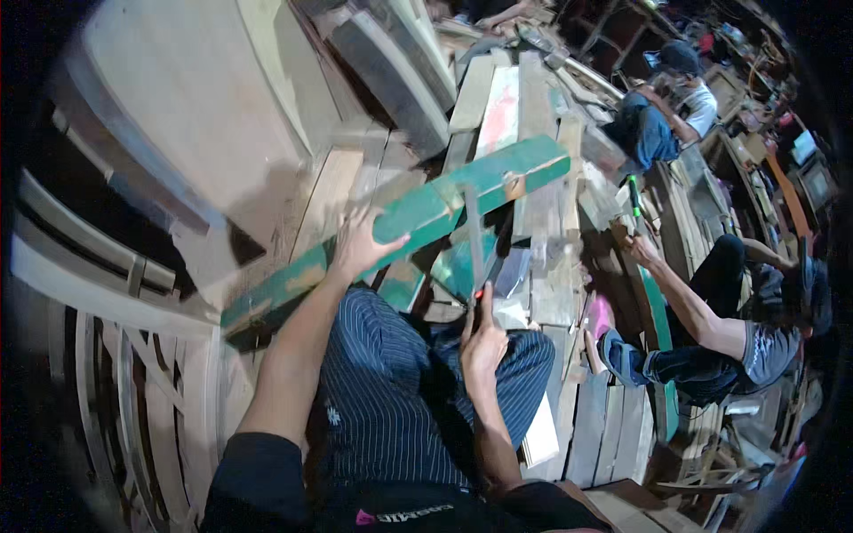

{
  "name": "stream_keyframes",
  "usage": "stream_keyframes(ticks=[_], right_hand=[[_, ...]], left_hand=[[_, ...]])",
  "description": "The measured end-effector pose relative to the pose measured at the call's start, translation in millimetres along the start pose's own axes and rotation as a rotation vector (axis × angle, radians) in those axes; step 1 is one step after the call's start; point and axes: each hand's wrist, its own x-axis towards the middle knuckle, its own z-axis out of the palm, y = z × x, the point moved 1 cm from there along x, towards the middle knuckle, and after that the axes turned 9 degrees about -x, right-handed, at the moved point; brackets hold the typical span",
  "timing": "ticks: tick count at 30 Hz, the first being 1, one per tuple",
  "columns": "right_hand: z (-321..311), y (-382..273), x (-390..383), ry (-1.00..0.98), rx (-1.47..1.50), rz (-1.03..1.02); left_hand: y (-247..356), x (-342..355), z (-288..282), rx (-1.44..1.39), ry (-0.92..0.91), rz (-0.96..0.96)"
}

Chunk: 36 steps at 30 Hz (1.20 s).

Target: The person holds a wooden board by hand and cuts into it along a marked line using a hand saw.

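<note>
Head view | green beam (pixel 422 211) laid slantwise, 9 to 1 o'clock, beyond the lap (pixel 382 373) | risk: beam could be rolled by uneven pressure, grey metal tool (pixel 475 240) sent skidding lapward | left hand (pixel 360 247), 10 o'clock, spread across beam, arm outstretched | right hand (pixel 484 351), 5 o'clock, wrapped around tool's near end, finger extended

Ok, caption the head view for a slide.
Left hand on a green beam, right hand holding a long-bladed tool.
</note>
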Motion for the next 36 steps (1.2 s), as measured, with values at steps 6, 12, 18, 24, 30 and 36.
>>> stream_keyframes(ticks=[6, 12, 18, 24, 30, 36], right_hand=[[-3.4, -3.9, 7.8, -0.086, 0.048, 0.035], [-8.7, -12.4, 26.0, -0.047, 0.354, -0.006], [-15.7, -1.8, 41.7, -0.032, 0.749, 0.022], [-102.8, -35.8, 50.8, 0.051, 1.126, -0.067], [-165.0, -24.0, 40.0, 0.119, 1.380, -0.150], [-230.2, 8.8, 28.1, -0.154, 1.830, -0.211]], left_hand=[[-6.8, -12.2, 11.7, 0.078, 0.147, 0.086], [-14.4, -3.9, 6.9, 0.078, 0.100, 0.064], [-6.3, 6.6, 3.2, 0.074, 0.122, 0.137], [-15.2, 6.4, 7.5, 0.041, 0.064, -0.009], [-16.8, -1.2, 10.7, 0.158, 0.080, 0.011], [-12.2, -1.7, 2.8, -0.029, -0.005, -0.009]])
